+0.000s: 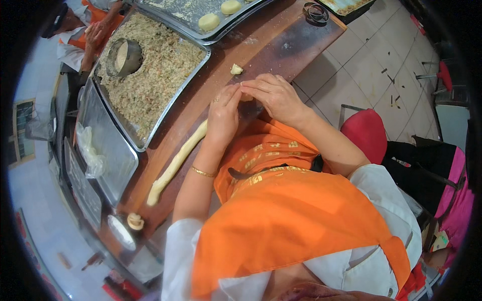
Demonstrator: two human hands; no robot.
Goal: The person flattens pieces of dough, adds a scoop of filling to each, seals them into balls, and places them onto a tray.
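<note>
My left hand (224,111) and my right hand (275,96) meet at the fingertips over the near edge of the wooden table. Both have their fingers closed together around a pale piece of dough (246,97), mostly hidden beneath them. Beside my left forearm a long rope of dough (176,161) lies along the board, its far end by my left wrist. Just beyond my fingers sits a small lump of dough (236,69).
A metal tray (200,65) of crumbly filling (150,70) holds a round metal container (131,59). Farther back, another tray (173,24) carries flattened dough rounds (209,22). Metal rings (316,14) lie at the table's far right. Another person (93,30) stands opposite; a red stool (365,134) is at right.
</note>
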